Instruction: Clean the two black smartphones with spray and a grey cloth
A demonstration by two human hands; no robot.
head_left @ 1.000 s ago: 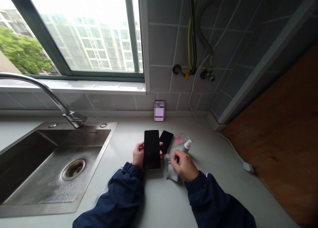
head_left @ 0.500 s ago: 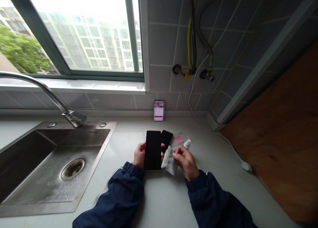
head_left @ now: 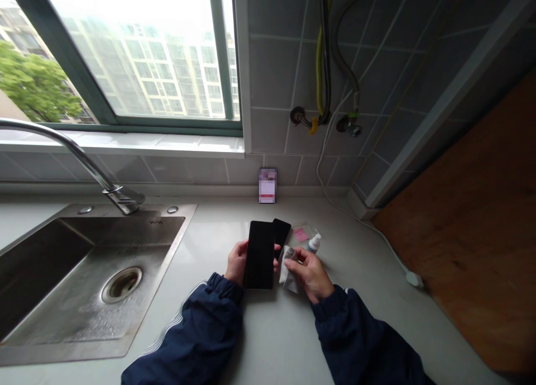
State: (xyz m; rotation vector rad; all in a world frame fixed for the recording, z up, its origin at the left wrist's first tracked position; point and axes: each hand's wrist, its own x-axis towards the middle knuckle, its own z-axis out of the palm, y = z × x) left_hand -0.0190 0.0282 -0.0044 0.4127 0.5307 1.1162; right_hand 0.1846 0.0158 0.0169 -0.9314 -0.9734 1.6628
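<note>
My left hand (head_left: 238,262) is wrapped round a large black smartphone (head_left: 259,256), its fingertips showing at the phone's right edge. The dark screen faces me. Just right of it, my right hand (head_left: 311,273) pinches a crumpled pale grey cloth (head_left: 288,274) between thumb and fingers; the cloth hangs down and stays apart from the screen. Behind them a second black phone (head_left: 283,229) lies on the counter, partly hidden by the held phone. A small white spray bottle (head_left: 314,243) stands behind my right hand. Near it lies a clear flat piece with a pink patch (head_left: 300,235).
On the left is a steel sink (head_left: 138,318) with a curved faucet (head_left: 90,164). A card-like upright item (head_left: 267,186), blurred out, leans on the back wall. A white cable (head_left: 355,220) with a plug (head_left: 414,279) runs along the right, beside a wooden panel (head_left: 469,234).
My right hand has drawn the cloth together, so it looks more bunched and less spread. The held phone has shifted slightly right, and more of the bottle shows.
</note>
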